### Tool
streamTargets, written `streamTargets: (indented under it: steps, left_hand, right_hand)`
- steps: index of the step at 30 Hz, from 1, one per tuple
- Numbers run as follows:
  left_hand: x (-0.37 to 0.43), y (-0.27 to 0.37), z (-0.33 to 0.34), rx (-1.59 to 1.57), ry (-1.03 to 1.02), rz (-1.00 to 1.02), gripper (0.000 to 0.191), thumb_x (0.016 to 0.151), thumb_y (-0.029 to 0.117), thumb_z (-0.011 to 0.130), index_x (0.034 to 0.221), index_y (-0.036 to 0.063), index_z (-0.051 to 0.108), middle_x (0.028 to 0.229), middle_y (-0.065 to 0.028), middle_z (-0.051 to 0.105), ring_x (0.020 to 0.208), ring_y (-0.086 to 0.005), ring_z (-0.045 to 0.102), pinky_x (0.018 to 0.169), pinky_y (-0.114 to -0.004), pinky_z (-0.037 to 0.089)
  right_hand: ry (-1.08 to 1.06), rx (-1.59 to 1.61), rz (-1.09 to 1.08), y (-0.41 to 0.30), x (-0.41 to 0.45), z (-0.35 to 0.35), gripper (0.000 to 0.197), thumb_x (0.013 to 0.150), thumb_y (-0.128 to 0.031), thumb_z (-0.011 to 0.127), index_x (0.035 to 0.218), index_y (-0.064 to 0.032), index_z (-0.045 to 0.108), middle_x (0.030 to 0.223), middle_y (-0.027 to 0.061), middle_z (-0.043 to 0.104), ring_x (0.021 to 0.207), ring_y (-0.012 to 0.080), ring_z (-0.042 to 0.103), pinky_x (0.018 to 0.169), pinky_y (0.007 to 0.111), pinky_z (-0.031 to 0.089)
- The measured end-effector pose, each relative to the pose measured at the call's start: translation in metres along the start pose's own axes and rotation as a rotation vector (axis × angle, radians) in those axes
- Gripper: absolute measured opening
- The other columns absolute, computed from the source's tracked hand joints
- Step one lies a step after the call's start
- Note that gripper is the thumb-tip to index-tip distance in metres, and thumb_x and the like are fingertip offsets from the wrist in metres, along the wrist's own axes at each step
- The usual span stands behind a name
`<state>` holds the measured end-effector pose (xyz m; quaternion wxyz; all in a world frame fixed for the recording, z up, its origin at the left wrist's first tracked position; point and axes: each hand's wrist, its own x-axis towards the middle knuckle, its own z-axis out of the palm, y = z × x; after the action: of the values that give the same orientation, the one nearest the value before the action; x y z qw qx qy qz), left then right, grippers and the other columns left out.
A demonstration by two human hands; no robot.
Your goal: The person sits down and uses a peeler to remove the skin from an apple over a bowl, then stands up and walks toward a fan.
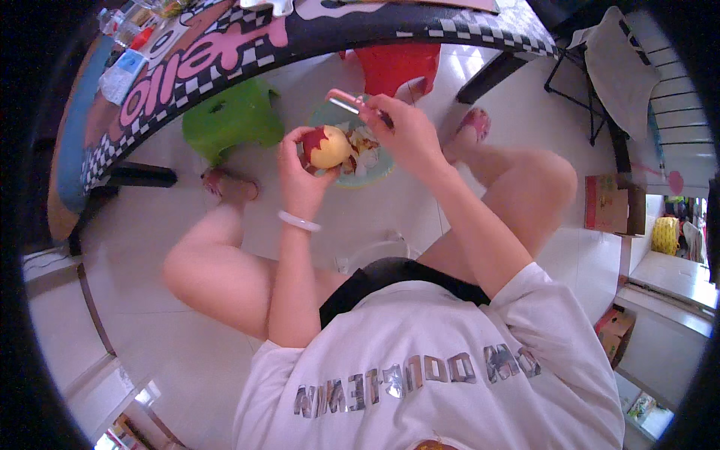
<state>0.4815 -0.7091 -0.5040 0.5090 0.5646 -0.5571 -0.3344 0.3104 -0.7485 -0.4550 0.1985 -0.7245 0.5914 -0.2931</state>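
Note:
My left hand (pixel 304 169) grips a round fruit (pixel 329 147), probably an apple. Most of its near face is bare and pale yellow, with red skin left on the left side. In my right hand (pixel 402 126) is a pink-handled peeler (pixel 344 101), held up and to the right of the fruit, apart from it. Below both hands a pale green basin (pixel 363 179) stands on the floor. Peelings (pixel 364 147) and white scraps lie in it. The fruit and my left hand hide part of the basin.
A green plastic stool (pixel 233 121) and a red one (pixel 396 62) stand beyond the basin, partly under a table with a patterned cloth (pixel 225 62). A plastic bottle (pixel 115 25) is at the table's left. Cardboard box (pixel 613 205) and folding chair (pixel 619 73) are on the right.

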Motion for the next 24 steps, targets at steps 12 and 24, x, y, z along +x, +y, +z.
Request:
streamTargets:
  steps: [12,24]
  left_hand:
    - [-0.005,-0.019,0.009,-0.058,-0.049,-0.084,0.064,0.056,-0.010,0.072,0.112,0.0063,0.044,0.114,-0.0088,0.044,0.103,-0.0216,0.054,0.082,-0.032,0.053]
    - [-0.011,0.018,0.006,0.300,0.040,0.033,0.059,0.057,-0.004,0.073,0.109,0.0040,0.047,0.110,-0.0101,0.047,0.100,-0.0217,0.053,0.079,-0.032,0.053]
  right_hand:
    - [-0.041,0.094,-0.188,0.003,-0.019,0.004,0.015,0.087,-0.021,0.056,0.096,-0.0100,0.059,0.086,0.0096,0.063,0.072,0.0299,0.061,0.062,0.038,0.048]
    - [0.054,0.076,-0.235,0.004,-0.026,0.021,0.014,0.087,-0.024,0.053,0.086,-0.0104,0.057,0.080,0.0072,0.063,0.068,0.0292,0.061,0.057,0.041,0.047]
